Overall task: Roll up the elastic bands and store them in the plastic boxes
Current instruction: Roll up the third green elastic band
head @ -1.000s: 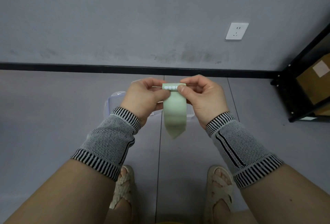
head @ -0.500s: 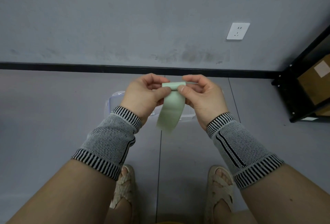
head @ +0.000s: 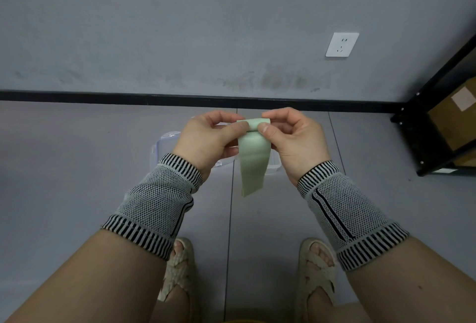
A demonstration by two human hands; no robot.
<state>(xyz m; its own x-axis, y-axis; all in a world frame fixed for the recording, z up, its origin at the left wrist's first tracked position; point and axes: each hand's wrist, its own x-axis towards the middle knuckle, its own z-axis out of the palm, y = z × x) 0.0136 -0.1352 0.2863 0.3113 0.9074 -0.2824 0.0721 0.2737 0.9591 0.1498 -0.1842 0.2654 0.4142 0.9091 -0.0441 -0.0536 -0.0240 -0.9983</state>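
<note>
A pale green elastic band (head: 253, 163) hangs in front of me, its top end turned over into a small roll. My left hand (head: 206, 140) pinches the roll's left side between thumb and fingers. My right hand (head: 293, 140) pinches its right side the same way. The loose tail of the band dangles below the hands, ending in a slanted tip. A clear plastic box (head: 161, 151) sits on the floor beneath my hands, mostly hidden by them and the band.
Grey floor runs to a grey wall with a black skirting strip (head: 103, 96) and a white socket (head: 342, 44). A black metal rack (head: 412, 142) holding a cardboard carton (head: 456, 119) stands at the right. My sandalled feet (head: 180, 266) are below.
The top of the band has been turned over further into a roll between my fingertips. The hanging tail swung left and has come back to hang straight.
</note>
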